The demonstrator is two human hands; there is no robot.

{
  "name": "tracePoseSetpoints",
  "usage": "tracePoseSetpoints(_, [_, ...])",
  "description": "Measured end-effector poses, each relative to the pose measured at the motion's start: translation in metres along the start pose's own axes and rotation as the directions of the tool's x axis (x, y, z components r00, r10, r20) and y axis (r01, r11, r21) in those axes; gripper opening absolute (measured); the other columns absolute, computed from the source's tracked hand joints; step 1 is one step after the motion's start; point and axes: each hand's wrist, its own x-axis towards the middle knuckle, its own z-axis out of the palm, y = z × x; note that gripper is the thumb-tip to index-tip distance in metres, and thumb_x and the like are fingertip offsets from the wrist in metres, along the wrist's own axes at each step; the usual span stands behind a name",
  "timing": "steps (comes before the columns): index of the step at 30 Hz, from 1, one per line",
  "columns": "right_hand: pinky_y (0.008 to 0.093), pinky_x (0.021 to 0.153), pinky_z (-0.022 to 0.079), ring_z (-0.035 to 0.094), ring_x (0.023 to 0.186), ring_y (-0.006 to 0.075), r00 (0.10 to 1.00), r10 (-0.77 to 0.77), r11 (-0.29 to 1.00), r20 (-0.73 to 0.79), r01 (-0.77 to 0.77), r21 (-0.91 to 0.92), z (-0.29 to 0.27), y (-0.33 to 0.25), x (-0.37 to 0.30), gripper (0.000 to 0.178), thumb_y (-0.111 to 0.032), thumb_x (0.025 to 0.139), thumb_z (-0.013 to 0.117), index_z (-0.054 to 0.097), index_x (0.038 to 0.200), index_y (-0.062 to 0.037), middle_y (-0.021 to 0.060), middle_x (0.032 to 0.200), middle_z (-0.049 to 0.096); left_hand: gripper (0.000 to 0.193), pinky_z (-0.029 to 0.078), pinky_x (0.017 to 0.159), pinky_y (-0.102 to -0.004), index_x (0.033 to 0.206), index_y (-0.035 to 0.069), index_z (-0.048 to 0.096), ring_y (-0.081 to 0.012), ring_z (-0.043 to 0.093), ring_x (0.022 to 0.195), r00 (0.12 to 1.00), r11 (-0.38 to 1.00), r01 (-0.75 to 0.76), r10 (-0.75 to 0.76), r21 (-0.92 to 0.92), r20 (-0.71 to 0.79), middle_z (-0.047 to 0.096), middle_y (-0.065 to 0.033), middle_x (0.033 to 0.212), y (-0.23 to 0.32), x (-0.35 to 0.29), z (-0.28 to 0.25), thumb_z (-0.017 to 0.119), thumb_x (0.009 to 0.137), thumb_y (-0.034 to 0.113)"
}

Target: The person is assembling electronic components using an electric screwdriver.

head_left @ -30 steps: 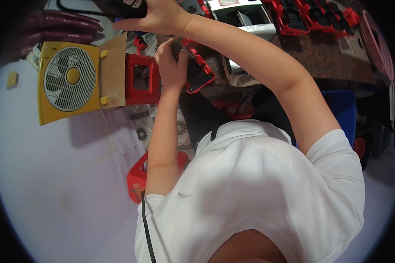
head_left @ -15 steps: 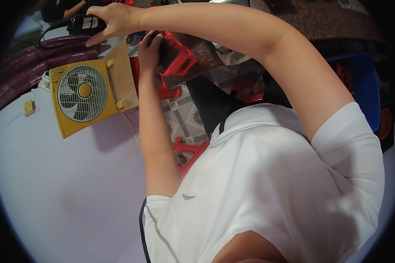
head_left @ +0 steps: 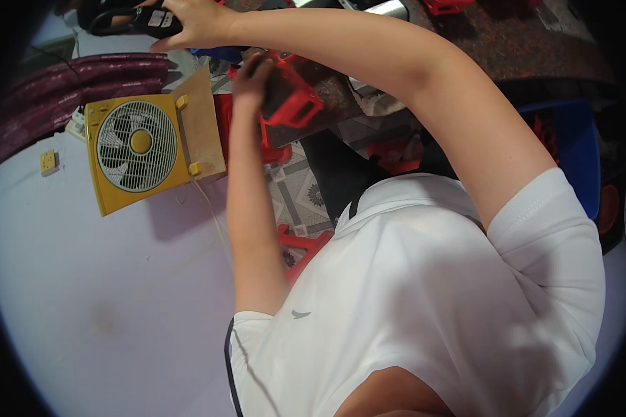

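My right arm reaches across to the far left, where my right hand (head_left: 200,24) is closed round a black corded hand tool (head_left: 161,23) with light buttons or labels on its side. Its working end is hidden behind my hand and forearm. Below that forearm, my left hand (head_left: 249,85) grips the left side of a red plastic housing (head_left: 305,111) with a dark inside. The left hand's fingers are curled and slightly blurred. The housing is tilted at the corner of a dark brown stone-like table (head_left: 337,104).
A yellow box fan (head_left: 140,142) stands left beside a tan board (head_left: 203,125) and a pale wall. Red plastic stools (head_left: 302,250) are on the tiled floor. A blue bin (head_left: 577,153) with red parts stands right. Another person's arm (head_left: 129,10) shows at the top left.
My right hand has moved up and slightly right with the black tool. My left hand and the red housing have shifted a little right and nearer. The whole view has also shifted slightly.
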Motion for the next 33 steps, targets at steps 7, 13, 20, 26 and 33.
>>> tracePoseSetpoints(7, [0.0352, 0.065, 0.052, 0.066, 0.073, 0.0275, 0.984, -0.179, 0.969, -0.027, 0.181, 0.166, -0.044, -0.052, -0.028, 0.054, -0.039, 0.076, 0.077, 0.052, 0.103, 0.0003, 0.0164, 0.083, 0.064, 0.050, 0.040, 0.093, -0.0423, 0.119, 0.004, 0.059, -0.0347, 0.051, 0.104, 0.899, 0.921, -0.193, 0.304, 0.339, -0.316, 0.054, -0.0185, 0.107, 0.025, -0.062, 0.035, 0.073, 0.077, 0.027])
tracePoseSetpoints(13, [0.0378, 0.062, 0.049, 0.062, 0.071, 0.0330, 0.969, -0.247, 0.933, 0.006, 0.236, 0.271, -0.051, -0.069, -0.030, 0.050, -0.034, 0.080, 0.074, 0.046, 0.101, 0.0013, 0.0219, 0.081, 0.060, 0.052, 0.038, 0.095, -0.0438, 0.122, 0.006, 0.057, -0.0354, 0.046, 0.107, 0.916, 0.947, -0.180, 0.260, 0.267, -0.306, 0.050, -0.0174, 0.111, 0.032, -0.062, 0.041, 0.072, 0.077, 0.027])
tracePoseSetpoints(20, [0.0355, 0.065, 0.051, 0.064, 0.074, 0.0302, 0.935, -0.355, 0.874, 0.010, 0.328, 0.359, -0.042, -0.053, -0.038, 0.044, -0.024, 0.080, 0.074, 0.044, 0.103, -0.0005, 0.0186, 0.083, 0.061, 0.053, 0.038, 0.095, -0.0434, 0.121, 0.002, 0.057, -0.0349, 0.046, 0.107, 0.925, 0.959, -0.162, 0.230, 0.233, -0.302, 0.051, -0.0165, 0.111, 0.036, -0.064, 0.039, 0.072, 0.077, 0.027])
tracePoseSetpoints(26, [0.0354, 0.066, 0.052, 0.065, 0.076, 0.0301, 0.943, -0.333, 0.878, 0.017, 0.304, 0.369, -0.045, -0.055, -0.033, 0.043, -0.022, 0.079, 0.073, 0.044, 0.103, -0.0007, 0.0187, 0.084, 0.062, 0.054, 0.038, 0.096, -0.0426, 0.122, 0.003, 0.058, -0.0342, 0.046, 0.106, 0.924, 0.957, -0.145, 0.222, 0.251, -0.312, 0.051, -0.0161, 0.110, 0.036, -0.064, 0.039, 0.071, 0.076, 0.028])
tracePoseSetpoints(33, [0.0357, 0.066, 0.053, 0.065, 0.077, 0.0306, 0.943, -0.332, 0.879, 0.007, 0.307, 0.365, -0.043, -0.051, -0.032, 0.045, -0.022, 0.078, 0.074, 0.044, 0.103, 0.0002, 0.0198, 0.086, 0.063, 0.055, 0.038, 0.095, -0.0424, 0.123, 0.002, 0.058, -0.0342, 0.046, 0.107, 0.929, 0.954, -0.131, 0.212, 0.268, -0.302, 0.051, -0.0156, 0.111, 0.038, -0.064, 0.039, 0.071, 0.077, 0.030])
